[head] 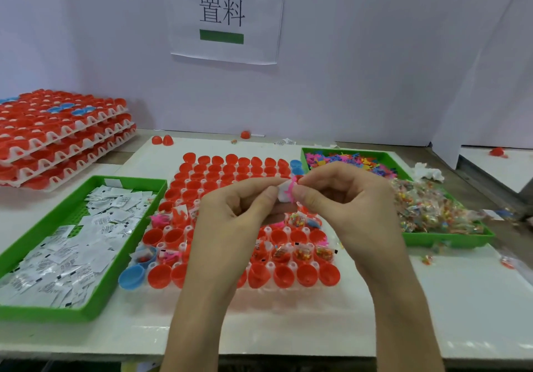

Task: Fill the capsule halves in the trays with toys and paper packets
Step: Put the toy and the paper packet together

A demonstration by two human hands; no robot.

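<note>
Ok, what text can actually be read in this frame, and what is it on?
"置料": on the wall sheet, above a green bar.
Packets in the left tray: dark print, too small to read.
Loose packets near the wall: too small to read.
Nothing else is legible.
</note>
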